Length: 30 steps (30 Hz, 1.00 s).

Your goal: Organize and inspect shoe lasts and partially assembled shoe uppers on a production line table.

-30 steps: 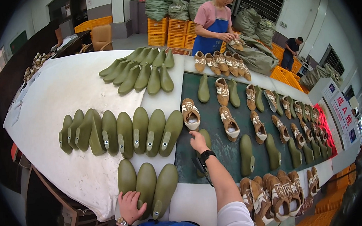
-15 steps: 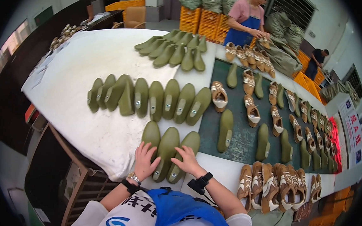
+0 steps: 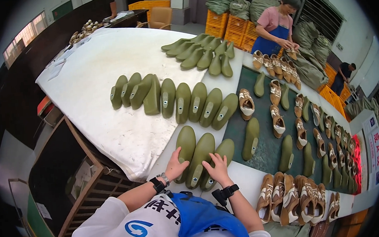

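Observation:
Three green shoe lasts stand side by side at the near edge of the table: a left one (image 3: pixel 185 141), a middle one (image 3: pixel 202 154) and a right one (image 3: pixel 224 152). My left hand (image 3: pixel 175 165) lies against the left last, thumb apart from the fingers. On the right last rests my right hand (image 3: pixel 218 168), its fingers spread and its thumb toward the middle last. Neither hand lifts anything. Beyond them runs a row of similar lasts (image 3: pixel 183 102), their metal-ringed holes facing me.
A third group of lasts (image 3: pixel 196 55) sits farther back. To the right, a green conveyor belt (image 3: pixel 265 155) carries brown-and-white sneakers (image 3: pixel 278 121) and lasts. More sneakers (image 3: pixel 290 199) line its near side. A co-worker (image 3: pixel 275 26) handles a shoe across the table. A wooden crate (image 3: pixel 95 178) stands left.
The whole view has swung, so the table and belt sit farther right. My left hand has slid down the outer side of the left last; my right hand stays on the right last.

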Motion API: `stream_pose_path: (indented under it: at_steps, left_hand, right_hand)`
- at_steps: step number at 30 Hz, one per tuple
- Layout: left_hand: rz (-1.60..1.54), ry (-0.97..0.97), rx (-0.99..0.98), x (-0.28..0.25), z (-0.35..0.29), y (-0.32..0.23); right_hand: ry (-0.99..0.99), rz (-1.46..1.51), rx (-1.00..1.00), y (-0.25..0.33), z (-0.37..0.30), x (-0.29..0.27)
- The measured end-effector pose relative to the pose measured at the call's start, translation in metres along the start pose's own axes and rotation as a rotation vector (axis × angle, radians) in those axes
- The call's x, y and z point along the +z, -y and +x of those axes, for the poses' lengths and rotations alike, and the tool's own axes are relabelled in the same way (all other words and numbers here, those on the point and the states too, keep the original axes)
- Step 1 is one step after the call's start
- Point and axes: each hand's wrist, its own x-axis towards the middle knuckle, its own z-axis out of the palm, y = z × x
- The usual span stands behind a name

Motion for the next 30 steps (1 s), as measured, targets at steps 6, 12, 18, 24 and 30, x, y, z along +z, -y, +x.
stream_pose_path:
  at_steps: [6,12,18,24,30]
  left_hand:
    - [0.070,0.071,0.061,0.009,0.006,-0.003]
    - [0.606,-0.018,0.690,0.011,-0.006,-0.045]
    - [0.760,0.127,0.789,0.021,-0.013,-0.050]
    - [0.773,0.165,0.767,0.016,-0.016,-0.051]
    - [0.758,0.163,0.811,0.019,-0.014,-0.048]
  right_hand:
    - [-0.246,-0.016,-0.066,-0.022,-0.003,0.010]
    - [-0.368,-0.031,-0.122,-0.017,-0.013,-0.001]
    - [-0.521,0.371,-0.110,-0.054,-0.056,-0.071]
    - [-1.216,0.011,0.265,-0.104,-0.194,-0.263]
    - [-1.053,-0.120,0.719,-0.193,-0.291,-0.336]
